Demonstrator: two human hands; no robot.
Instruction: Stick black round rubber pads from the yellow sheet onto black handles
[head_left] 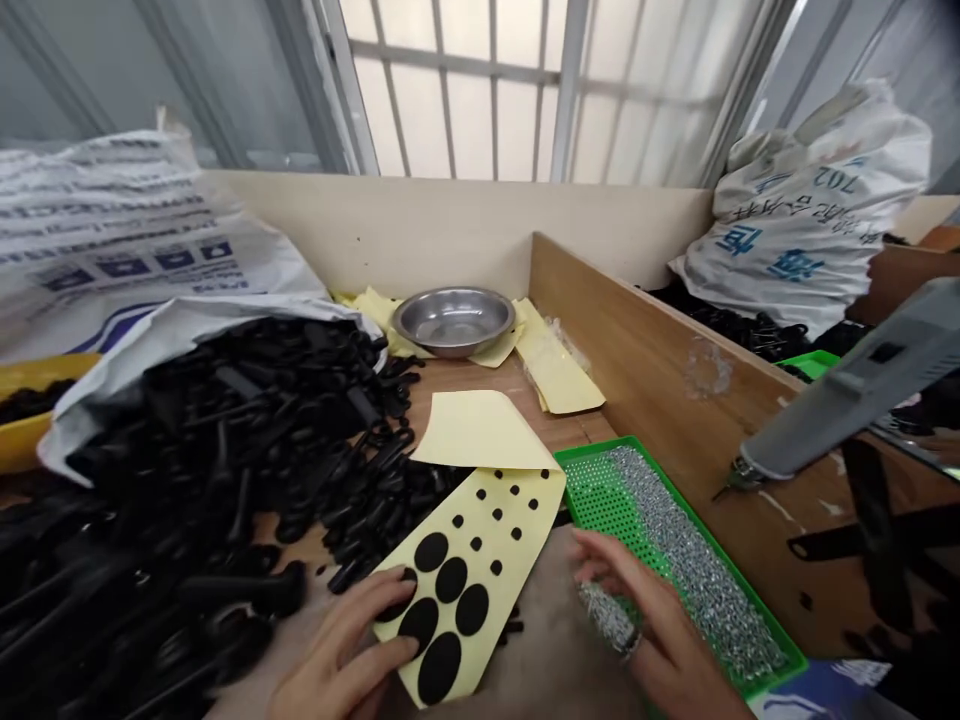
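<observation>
My left hand (pixel 349 640) holds the lower left edge of a yellow backing sheet of black round stickers (pixel 517 580), its thumb and fingers on the large dots. Large black ovals fill the near end and small dots the far end. The top part of the sheet is folded over, blank side up. My right hand (pixel 652 625) is to the right of the sheet, fingers loosely bent and apart, beside a green perforated tray (pixel 600 500) with small silver screws (pixel 697 560). A grainy silver patch shows on or under its fingers; I cannot tell what it is.
Black plastic parts (pixel 247 430) spill from a white sack (pixel 187 240) on the left. A metal bowl (pixel 454 320) stands at the back near more yellow sheets (pixel 559 365). A wooden divider (pixel 622 330) runs along the right, with a grey electric screwdriver (pixel 840 390) by it.
</observation>
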